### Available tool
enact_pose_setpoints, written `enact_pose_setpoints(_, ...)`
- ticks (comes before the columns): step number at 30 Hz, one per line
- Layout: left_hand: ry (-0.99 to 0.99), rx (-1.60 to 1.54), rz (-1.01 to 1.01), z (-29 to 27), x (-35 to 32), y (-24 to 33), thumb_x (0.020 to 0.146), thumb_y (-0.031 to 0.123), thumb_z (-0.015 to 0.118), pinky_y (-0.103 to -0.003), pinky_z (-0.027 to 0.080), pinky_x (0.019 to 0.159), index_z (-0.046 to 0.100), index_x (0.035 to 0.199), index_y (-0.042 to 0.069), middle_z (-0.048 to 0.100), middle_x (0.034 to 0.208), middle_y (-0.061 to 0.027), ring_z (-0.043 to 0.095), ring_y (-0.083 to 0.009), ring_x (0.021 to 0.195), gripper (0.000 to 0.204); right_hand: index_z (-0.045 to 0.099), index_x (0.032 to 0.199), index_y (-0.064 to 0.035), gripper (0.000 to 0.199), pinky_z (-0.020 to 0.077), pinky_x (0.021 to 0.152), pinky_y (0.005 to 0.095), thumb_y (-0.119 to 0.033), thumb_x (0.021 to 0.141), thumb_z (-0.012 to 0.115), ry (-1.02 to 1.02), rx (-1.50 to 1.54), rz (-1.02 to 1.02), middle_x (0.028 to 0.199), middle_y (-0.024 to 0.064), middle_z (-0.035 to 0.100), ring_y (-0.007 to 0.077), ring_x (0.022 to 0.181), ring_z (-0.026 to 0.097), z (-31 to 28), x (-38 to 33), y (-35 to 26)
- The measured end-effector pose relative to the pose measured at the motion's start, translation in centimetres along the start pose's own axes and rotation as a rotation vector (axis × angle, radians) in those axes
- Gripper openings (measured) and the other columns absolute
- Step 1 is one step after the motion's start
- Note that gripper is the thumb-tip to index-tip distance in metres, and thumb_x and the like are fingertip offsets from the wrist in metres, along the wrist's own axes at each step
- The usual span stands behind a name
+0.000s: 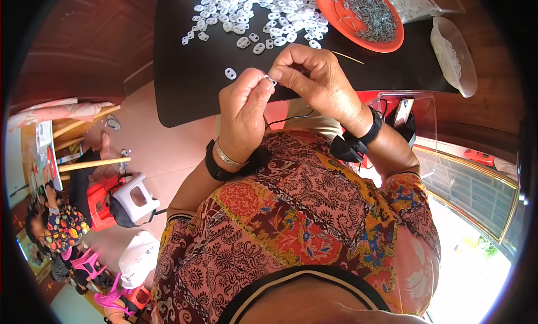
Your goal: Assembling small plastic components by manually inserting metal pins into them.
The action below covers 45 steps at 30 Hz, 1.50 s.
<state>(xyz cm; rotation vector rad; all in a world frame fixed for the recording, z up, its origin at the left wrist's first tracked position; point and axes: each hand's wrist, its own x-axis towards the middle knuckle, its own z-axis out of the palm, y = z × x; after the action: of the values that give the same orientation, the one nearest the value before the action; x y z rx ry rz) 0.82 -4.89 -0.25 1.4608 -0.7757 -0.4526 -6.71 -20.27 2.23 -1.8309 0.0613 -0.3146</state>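
Observation:
My left hand [244, 108] pinches a small white two-holed plastic piece [273, 82] between thumb and forefinger, over the table's near edge. Against that piece, the thumb and forefinger of my right hand [319, 80] are pressed together; whatever they hold is too small or hidden. A loose white two-holed oval [230, 73] lies by itself to the left of my hands. Beyond them spreads a heap of similar white ovals [241, 10]. An orange plate [394, 42] at the far right carries a pile of small grey metal parts [370, 18].
The dark table [185, 83] has a thin wooden stick [348, 58] behind my right hand. A translucent scoop-shaped container [468, 83] and a clear bag of pale pieces [412, 4] sit right. A phone [402, 112] rests below. Another person [61, 226] sits left, near a white stool [134, 198].

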Motion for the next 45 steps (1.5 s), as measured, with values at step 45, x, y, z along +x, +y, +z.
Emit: enact_pose_setpoints(45,-0.141,0.082,0.052,-2.9,-0.5,-0.5,0.089,0.009,0.051,-0.029,0.031,0.049,0.047,0.076,-0.002,0.036,0.058,-0.0074,0.032,-0.0109,0.055,0.018,0.054,0.078,-0.002,0.012,0.0424,0.057,0.036,-0.011,0.084,0.059,-0.222,-0.464,-0.245,0.069,0.0101,0.053,0.0298,0.063,0.054,0.7,0.8,-0.6)
